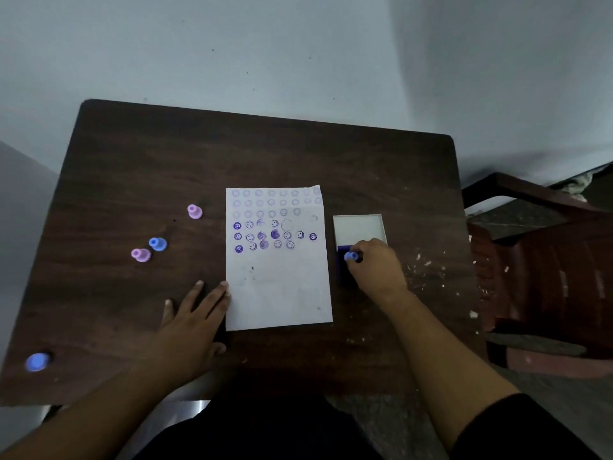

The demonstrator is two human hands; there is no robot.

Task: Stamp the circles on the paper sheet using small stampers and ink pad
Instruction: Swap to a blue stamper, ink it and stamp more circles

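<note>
Two hands are at work over a dark wood-grain counter [298, 154]. Nearest, a blue stamper [37, 361] sits alone at the counter's near left corner. The left hand [192, 313] lies flat with fingers spread, empty, its fingertips touching the left edge of the paper sheet [278, 287]. The right hand [374, 263] is closed around a small blue stamper [351, 256], held over the dark ink pad [341, 270] just beside the sheet's right edge; contact with the pad appears likely but cannot be confirmed. The pad's white lid [360, 229] stands open behind it. Mid-sheet, three rows carry purple smiley and ring impressions; fainter printed circles fill the rows beyond. Left of the sheet, well apart, stand a pink stamper [141, 254] and another blue stamper [158, 244] close together, and farther off a second pink stamper [194, 211].
</note>
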